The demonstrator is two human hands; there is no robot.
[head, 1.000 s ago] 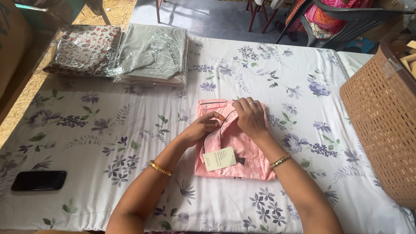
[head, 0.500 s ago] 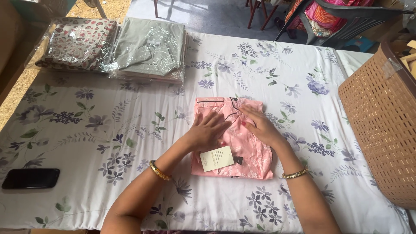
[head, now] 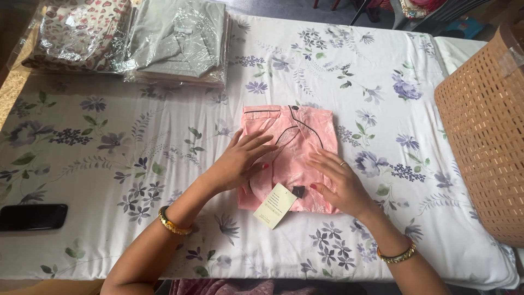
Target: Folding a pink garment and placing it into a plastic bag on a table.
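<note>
Folded pink garment [head: 288, 155] lies flat near the middle of the worktop [head: 109, 164], on a white sheet printed with purple and blue flowers. Dark piping shows along its collar end, which points away from the person. A cream paper tag [head: 274, 204] with a small dark clip sticks out at the near edge.

Left hand [head: 240, 161]: palm down, fingers spread, resting on the left half of the garment. Grip is flat and open; nothing is clasped, only pressed. Right hand [head: 337, 183]: also palm down and spread, on the lower right part of the fabric. Same flat, open grip, holding nothing. A gold bangle sits on each wrist, and a ring on 1 right finger.

Change over the last second: both hands were bunched at the collar end, working the fabric; half a second ago they were sliding toward the person; now they lie apart, 1 on each half. The garment reads squarer and flatter than it did, with the collar fully in view. Judged from this, the fold is made and the hands are smoothing it down.

Around it: 2 garments in clear plastic bags at the far left corner, 1 floral [head: 79, 33], 1 grey-green [head: 180, 38], overlapping. Black phone [head: 33, 216] near the left edge, well apart. Tan woven basket [head: 483, 125] at the right edge.
</note>
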